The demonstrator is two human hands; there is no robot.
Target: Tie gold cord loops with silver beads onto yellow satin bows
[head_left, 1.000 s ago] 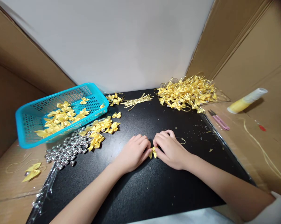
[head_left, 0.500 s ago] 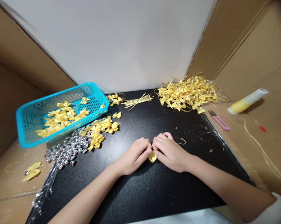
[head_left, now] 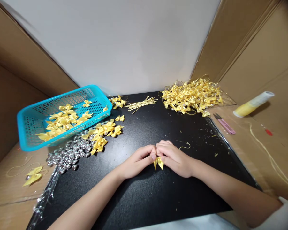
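Note:
Over the middle of the black table, my left hand (head_left: 142, 159) and my right hand (head_left: 174, 158) meet knuckle to knuckle. Both are closed on a yellow ribbon bow (head_left: 158, 163), whose two pointed tails hang out below the thumbs. The rest of the bow is hidden behind the fingers. A thin yellow cord (head_left: 185, 146) curls on the table just behind my right hand; whether it joins the bow, I cannot tell.
At left stands a blue basket (head_left: 62, 139) of yellow bows, beside silver bells (head_left: 71, 153) and loose bows (head_left: 99, 143). Cut cords (head_left: 142, 103) lie at the back. Farther right are a heap of corded bows (head_left: 192, 95), pink-handled snips (head_left: 225, 124) and a thread cone (head_left: 254, 103).
Both hands have shifted slightly, and my right fingers have curled in. More of the bow's tails now shows, spread apart below the thumbs.

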